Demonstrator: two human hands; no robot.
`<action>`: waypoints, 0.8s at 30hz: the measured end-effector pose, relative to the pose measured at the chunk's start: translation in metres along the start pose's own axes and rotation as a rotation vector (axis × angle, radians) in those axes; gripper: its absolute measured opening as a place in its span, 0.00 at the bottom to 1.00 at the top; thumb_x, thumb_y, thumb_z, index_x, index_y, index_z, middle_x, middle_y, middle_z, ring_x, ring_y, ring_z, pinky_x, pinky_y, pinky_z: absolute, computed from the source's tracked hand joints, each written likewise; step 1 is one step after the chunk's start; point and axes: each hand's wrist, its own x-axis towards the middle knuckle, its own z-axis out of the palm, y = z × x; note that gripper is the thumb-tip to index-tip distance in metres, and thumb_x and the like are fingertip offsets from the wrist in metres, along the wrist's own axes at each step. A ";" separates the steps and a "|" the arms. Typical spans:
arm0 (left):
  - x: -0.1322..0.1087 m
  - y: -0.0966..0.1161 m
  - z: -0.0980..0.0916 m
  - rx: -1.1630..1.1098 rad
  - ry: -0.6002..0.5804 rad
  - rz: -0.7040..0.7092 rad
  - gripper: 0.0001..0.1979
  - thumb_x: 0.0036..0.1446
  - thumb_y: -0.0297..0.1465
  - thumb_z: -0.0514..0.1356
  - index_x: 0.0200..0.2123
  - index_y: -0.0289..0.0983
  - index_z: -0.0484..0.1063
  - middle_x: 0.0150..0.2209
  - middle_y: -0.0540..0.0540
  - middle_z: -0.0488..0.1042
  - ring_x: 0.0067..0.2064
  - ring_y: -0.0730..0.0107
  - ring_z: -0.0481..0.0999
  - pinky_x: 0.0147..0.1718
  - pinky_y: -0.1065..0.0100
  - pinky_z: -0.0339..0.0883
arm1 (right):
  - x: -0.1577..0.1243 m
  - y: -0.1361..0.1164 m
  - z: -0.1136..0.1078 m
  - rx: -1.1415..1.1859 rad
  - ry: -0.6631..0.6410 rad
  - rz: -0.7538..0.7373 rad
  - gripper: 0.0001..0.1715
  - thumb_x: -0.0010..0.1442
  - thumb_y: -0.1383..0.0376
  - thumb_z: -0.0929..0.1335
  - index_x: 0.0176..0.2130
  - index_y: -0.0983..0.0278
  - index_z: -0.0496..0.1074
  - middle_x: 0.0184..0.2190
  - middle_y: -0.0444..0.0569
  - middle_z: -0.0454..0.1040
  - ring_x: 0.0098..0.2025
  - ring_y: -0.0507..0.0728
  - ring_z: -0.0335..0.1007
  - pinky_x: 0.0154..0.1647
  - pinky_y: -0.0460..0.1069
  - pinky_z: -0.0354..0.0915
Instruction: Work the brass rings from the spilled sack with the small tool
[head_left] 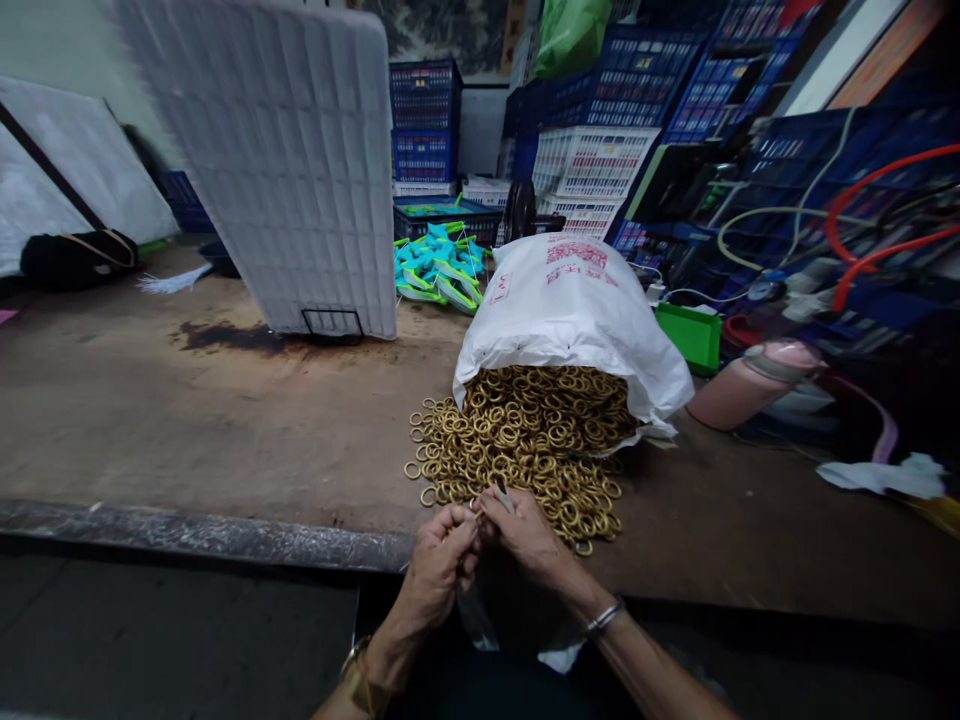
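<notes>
Brass-coloured rings spill in a heap from the mouth of a white woven sack with red print. At the table's front edge, just before the heap, both hands meet. My left hand is closed, its fingers pinching what seems to be a ring. My right hand is closed too, fingertips touching the same spot, with a small pointed tool showing between its thumb and fingers. Most of the tool is hidden by the hand.
A white ribbed panel stands in a black wire holder on the brown table. Blue and green pieces lie behind the sack. On the right are a pink bottle, a green tray and hoses. Crates are stacked behind.
</notes>
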 end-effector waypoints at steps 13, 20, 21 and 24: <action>0.000 -0.002 -0.002 0.118 0.052 0.051 0.12 0.50 0.39 0.57 0.27 0.35 0.62 0.15 0.58 0.58 0.14 0.84 0.52 0.12 0.80 0.47 | -0.001 -0.003 0.003 -0.174 0.001 -0.107 0.18 0.53 0.54 0.62 0.23 0.65 0.63 0.19 0.39 0.59 0.22 0.47 0.52 0.23 0.43 0.52; -0.001 -0.004 -0.003 0.028 0.042 0.014 0.13 0.48 0.40 0.59 0.27 0.36 0.63 0.20 0.56 0.61 0.15 0.85 0.55 0.12 0.80 0.47 | -0.001 0.001 0.005 -0.027 -0.066 -0.045 0.17 0.55 0.55 0.61 0.22 0.64 0.61 0.17 0.38 0.59 0.21 0.47 0.54 0.22 0.43 0.53; -0.001 -0.003 -0.003 0.026 0.042 0.007 0.12 0.48 0.39 0.59 0.27 0.36 0.63 0.19 0.56 0.61 0.15 0.85 0.54 0.12 0.80 0.47 | -0.001 0.001 0.004 -0.019 -0.067 -0.038 0.17 0.55 0.55 0.61 0.23 0.64 0.61 0.17 0.38 0.59 0.21 0.47 0.55 0.22 0.43 0.53; -0.002 0.000 -0.002 0.010 0.045 -0.007 0.11 0.49 0.38 0.59 0.28 0.36 0.63 0.20 0.56 0.62 0.15 0.85 0.55 0.12 0.80 0.46 | 0.001 0.001 0.002 -0.052 -0.008 -0.029 0.16 0.56 0.56 0.59 0.26 0.65 0.65 0.17 0.39 0.60 0.20 0.48 0.56 0.22 0.43 0.54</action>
